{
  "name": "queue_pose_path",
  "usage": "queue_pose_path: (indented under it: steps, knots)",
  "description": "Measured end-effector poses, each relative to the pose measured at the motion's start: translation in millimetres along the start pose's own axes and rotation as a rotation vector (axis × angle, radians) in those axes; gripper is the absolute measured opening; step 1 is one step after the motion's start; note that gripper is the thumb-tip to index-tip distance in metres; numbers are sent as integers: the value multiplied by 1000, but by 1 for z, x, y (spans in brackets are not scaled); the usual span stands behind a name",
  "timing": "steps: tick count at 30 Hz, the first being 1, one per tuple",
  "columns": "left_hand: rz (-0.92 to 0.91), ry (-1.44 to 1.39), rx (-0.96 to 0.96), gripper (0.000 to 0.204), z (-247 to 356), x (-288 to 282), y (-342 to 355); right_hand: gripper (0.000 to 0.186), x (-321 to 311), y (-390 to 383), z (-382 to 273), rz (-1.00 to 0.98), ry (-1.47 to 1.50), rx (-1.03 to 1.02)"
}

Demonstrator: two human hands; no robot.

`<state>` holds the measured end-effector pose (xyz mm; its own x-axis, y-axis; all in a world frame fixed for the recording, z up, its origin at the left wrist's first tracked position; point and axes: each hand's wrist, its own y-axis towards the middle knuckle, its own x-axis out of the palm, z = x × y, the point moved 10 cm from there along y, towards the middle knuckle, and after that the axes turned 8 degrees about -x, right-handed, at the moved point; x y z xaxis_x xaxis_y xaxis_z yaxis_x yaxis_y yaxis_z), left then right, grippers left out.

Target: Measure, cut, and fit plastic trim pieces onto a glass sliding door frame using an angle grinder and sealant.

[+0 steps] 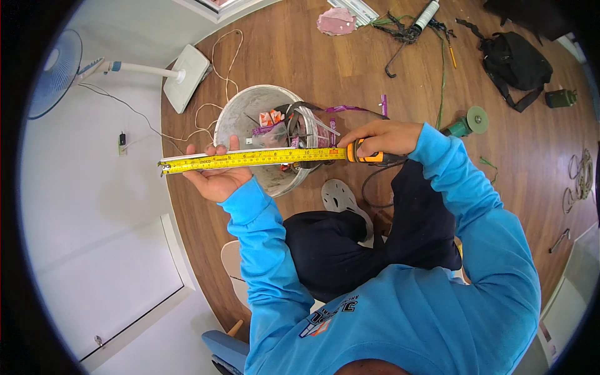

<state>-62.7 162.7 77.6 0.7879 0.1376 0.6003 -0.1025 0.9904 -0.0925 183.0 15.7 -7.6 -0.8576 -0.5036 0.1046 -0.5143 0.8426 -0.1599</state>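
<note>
A yellow tape measure blade (262,156) is stretched level above a white bucket (231,109) of scraps. Along the blade lies a thin pale strip (200,156). My left hand (222,181) has its fingers curled round the blade's hooked end and the strip. The orange and black tape case (369,154) is gripped in my right hand (390,137), which is at the blade's other end. Inside the bucket are purple pieces, orange and white packets and strips, partly hidden by the blade.
Around me on the wooden floor (262,56) are a fan (180,78) with cords, an angle grinder (462,128), a caulking gun (419,28), a black bag (509,69), a green canister (559,98) and coiled rope (581,175). A white wall (106,187) stands at the left.
</note>
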Motion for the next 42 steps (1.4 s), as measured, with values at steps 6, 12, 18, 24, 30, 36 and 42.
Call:
queue_pose_path:
  steps: [6, 12, 18, 24, 30, 36, 42]
  knots:
    - [148, 154, 8, 49, 1, -23, 17, 53, -21, -1, -25, 299, 179, -169]
    - [153, 226, -19, 49, -1, -24, 22, 67, -114, 14, 118, 770, 328, 0]
    - [-10, 223, -85, 55, -42, -5, 39, 72, -198, -74, 333, 1237, -247, 813]
    - [331, 216, -133, 62, -41, -50, 46, 48, -131, -105, 258, 1060, -467, 1074]
    - [709, -123, -476, 46, 36, -19, -24, 53, 73, 5, -88, 599, 459, 497]
    - [387, -239, -667, 41, 94, 167, -6, 36, 57, 3, -302, 970, 809, 377]
    - [-85, -114, -782, 39, 110, 303, 14, 19, -44, -31, -405, 1185, 928, 37]
